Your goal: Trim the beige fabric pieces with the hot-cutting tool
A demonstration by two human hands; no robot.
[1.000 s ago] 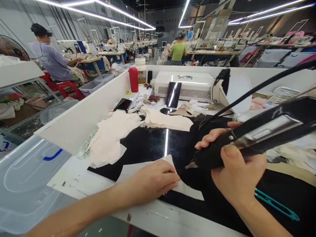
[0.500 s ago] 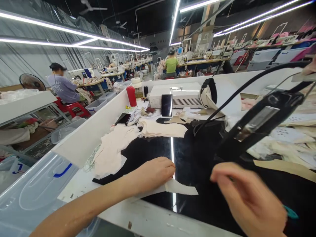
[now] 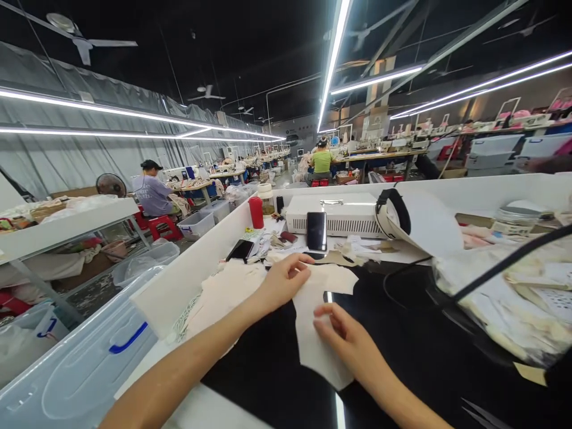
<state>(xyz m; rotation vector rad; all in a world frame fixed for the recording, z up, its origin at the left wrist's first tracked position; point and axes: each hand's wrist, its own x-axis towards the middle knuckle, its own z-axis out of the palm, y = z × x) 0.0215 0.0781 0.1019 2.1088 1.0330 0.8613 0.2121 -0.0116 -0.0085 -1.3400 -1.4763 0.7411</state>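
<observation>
My left hand (image 3: 282, 285) pinches the upper edge of a cream fabric piece (image 3: 318, 339) and holds it up over the black glossy worktop (image 3: 402, 357). My right hand (image 3: 346, 342) grips the same piece lower down, thumb and fingers closed on its right edge. The piece hangs between both hands. A stack of cream fabric pieces (image 3: 223, 292) lies just left of my left hand. The black tool's cord (image 3: 504, 265) runs across the right side; the tool itself is out of view.
A white machine box (image 3: 339, 217) with a phone (image 3: 316, 231) leaning on it stands at the back, beside a red bottle (image 3: 256, 212). Cream pieces pile up at right (image 3: 513, 298). A clear plastic bin lid (image 3: 80, 369) lies at left. Other workers sit at distant sewing tables.
My right hand has put down the black tool and taken hold of the fabric piece. My left hand has lifted the piece off the table. The view has tilted up.
</observation>
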